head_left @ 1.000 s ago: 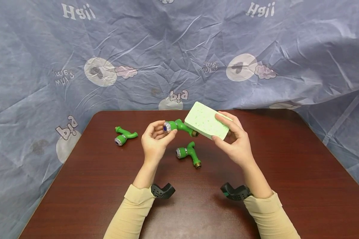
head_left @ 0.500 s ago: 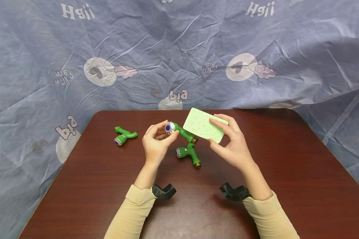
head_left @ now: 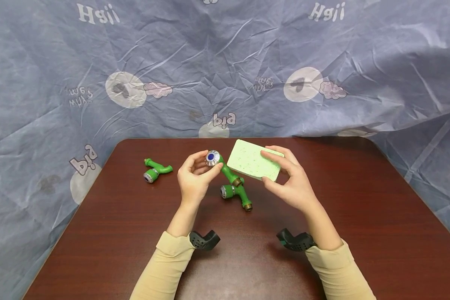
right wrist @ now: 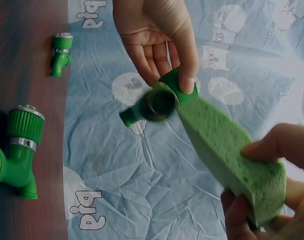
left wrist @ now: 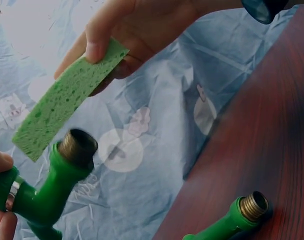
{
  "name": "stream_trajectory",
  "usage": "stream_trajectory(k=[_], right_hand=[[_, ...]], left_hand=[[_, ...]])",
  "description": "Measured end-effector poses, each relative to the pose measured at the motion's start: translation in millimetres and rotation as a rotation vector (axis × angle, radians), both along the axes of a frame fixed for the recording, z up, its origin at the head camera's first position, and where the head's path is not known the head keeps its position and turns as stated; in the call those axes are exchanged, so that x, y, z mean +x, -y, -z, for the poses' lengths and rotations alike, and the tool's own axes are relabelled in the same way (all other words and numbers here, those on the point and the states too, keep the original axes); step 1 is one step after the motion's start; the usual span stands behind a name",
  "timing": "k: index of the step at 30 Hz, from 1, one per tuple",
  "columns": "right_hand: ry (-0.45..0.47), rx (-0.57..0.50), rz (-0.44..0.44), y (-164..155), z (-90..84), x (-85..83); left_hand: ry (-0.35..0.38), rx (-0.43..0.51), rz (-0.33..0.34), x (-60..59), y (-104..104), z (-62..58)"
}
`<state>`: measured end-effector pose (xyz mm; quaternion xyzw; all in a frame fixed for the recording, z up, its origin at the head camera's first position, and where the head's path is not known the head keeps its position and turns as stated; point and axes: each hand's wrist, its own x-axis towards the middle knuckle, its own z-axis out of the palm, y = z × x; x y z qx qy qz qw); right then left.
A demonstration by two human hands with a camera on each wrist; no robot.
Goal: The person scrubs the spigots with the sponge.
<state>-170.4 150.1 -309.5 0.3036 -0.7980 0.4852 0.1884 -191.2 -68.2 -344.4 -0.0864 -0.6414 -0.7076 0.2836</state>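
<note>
Gripping a pale-green rectangular sponge [head_left: 248, 160], the right hand [head_left: 295, 185] curls its fingers round one end, right of centre; the left hand [head_left: 195, 181] pinches a silver-capped green tap [head_left: 228, 171] at centre, its brass end [head_left: 238, 182] now swung lower, presumably showing the sponge another side.

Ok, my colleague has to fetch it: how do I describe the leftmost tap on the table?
On the brown table, look left of the person's left hand. There lies the green tap; unlike the held tap and the middle tap, it lies alone and shows whole in the head view.
</note>
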Motion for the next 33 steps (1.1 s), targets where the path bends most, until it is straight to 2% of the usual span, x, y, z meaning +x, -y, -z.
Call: stream_trajectory(k=[3,6,9,12,16,23,28,30,33], right_hand=[[0.014,0.026,-0.010,-1,0.0,-0.6],[0.019,0.020,0.023,-2,0.5,-1.5],[0.006,-0.072,0.043,-4,2.3,-3.4],[-0.013,-0.181,0.006,-6,7.5,-7.7],[-0.029,-0.253,-0.042,-8,17.6,-15.2],[-0.013,-0.254,-0.098,-1,25.6,-16.5],[0.035,-0.245,-0.139,1,30.9,-19.3],[0.064,-0.255,-0.133,0,33.1,-21.5],[0.099,-0.304,-0.079,-1,34.5,-24.2]], left_hand=[[-0.004,0.000,0.022,0.6,0,-0.5],[-0.019,-0.018,0.043,0.9,0,-0.1],[-0.038,-0.050,0.060,1.0,-1,0.6],[-0.056,-0.086,0.074,1.6,-2,0.8],[-0.068,-0.126,0.084,3.5,-3,-0.1],[-0.090,-0.219,0.068,6.7,-7,-1.0],[-0.099,-0.240,0.076,7.7,-8,-0.3],[-0.100,-0.237,0.080,7.8,-8,-0.1],[-0.103,-0.234,0.081,7.5,-9,0.5]])
